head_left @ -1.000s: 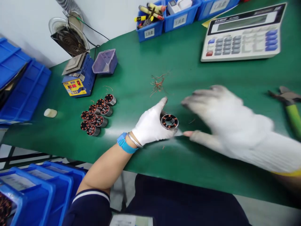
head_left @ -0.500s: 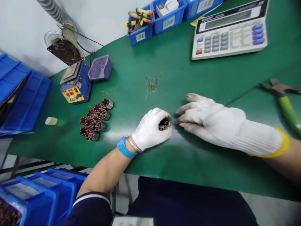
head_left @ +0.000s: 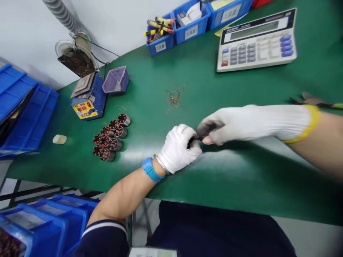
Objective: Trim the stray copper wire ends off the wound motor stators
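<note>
Two gloved hands meet above the worktop (head_left: 144,85), in from its near edge, which the left forearm (head_left: 123,192) crosses. Room: a wide gap separates the left hand (head_left: 179,148) from nine wire-wound rings (head_left: 104,141) grouped to the left. Copper scraps (head_left: 173,99) lie on the far side of the hands; the calculator (head_left: 257,44) sits beyond, far right. A broad strip runs between hands and near edge.

Pose: left hand clamped, fingers curled round the held ring (head_left: 190,142), its opening partly hidden. Right hand (head_left: 225,125) arched from the far right, thumb and fingers bent at that opening; blurred, cannot tell what they grip.

Against 0.5 s ago: right wrist has shifted to the far side, fingers angled more steeply down. The right forearm (head_left: 321,137) now covers most of the pliers' (head_left: 309,100) green handle, plain earlier. Nine rings and scraps unchanged.
</note>
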`<state>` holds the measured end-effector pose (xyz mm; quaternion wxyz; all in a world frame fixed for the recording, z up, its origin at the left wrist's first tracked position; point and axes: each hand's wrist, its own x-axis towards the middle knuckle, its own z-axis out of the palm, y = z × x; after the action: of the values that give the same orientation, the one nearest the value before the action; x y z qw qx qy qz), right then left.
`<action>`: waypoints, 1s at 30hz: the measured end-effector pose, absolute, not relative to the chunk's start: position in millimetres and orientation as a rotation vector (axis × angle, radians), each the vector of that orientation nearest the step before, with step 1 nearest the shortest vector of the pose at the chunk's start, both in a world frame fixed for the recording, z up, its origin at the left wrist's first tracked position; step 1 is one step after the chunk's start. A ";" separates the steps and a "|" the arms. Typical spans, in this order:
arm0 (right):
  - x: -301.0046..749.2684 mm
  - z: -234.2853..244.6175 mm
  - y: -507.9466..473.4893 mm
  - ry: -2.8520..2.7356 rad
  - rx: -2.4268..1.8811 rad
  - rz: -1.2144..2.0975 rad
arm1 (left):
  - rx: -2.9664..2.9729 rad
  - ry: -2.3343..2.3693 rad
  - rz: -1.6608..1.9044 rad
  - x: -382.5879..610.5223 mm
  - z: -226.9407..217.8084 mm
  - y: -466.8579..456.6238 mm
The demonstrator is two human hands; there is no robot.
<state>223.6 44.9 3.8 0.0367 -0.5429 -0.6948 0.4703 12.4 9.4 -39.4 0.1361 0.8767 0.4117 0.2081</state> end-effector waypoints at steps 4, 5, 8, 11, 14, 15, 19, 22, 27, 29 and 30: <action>203.2 -6.3 51.4 -1.889 -1.325 2.224 | 2.528 1.190 0.644 12.9 -44.2 10.7; 202.0 -8.7 51.6 -1.792 -1.293 2.317 | 2.510 1.188 0.650 13.1 -44.6 10.3; 204.1 -13.1 49.8 -1.620 -1.251 2.433 | 2.383 1.205 0.686 13.0 -43.3 8.2; 206.1 -13.2 45.2 -1.648 -1.245 2.395 | 2.211 1.168 0.695 9.8 -41.0 7.7; 204.9 -11.3 37.5 -1.700 -1.274 2.248 | 2.079 0.991 0.675 3.8 -40.0 12.7; 204.6 -10.3 34.1 -1.709 -1.287 2.185 | 2.000 0.937 0.674 1.4 -39.6 15.4; 206.9 -3.4 17.1 -1.662 -1.304 1.993 | 1.456 0.897 0.693 -10.6 -30.2 25.8; 211.6 2.6 4.3 -1.649 -1.312 1.873 | 1.157 0.882 0.511 -19.6 -13.8 27.4; 217.9 4.1 -3.8 -1.623 -1.256 1.842 | 1.222 0.845 0.261 -18.6 6.0 13.4; 219.4 3.3 -2.6 -1.527 -1.221 1.867 | 1.445 0.912 0.489 -14.4 5.0 3.4; 219.9 3.2 -1.8 -1.481 -1.195 1.872 | 1.617 0.932 0.624 -12.7 3.0 -1.7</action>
<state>219.9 -1.8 3.2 0.2341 -0.4354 -0.5394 0.6817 -12.7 -1.7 3.0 0.5537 0.6841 0.3944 0.2641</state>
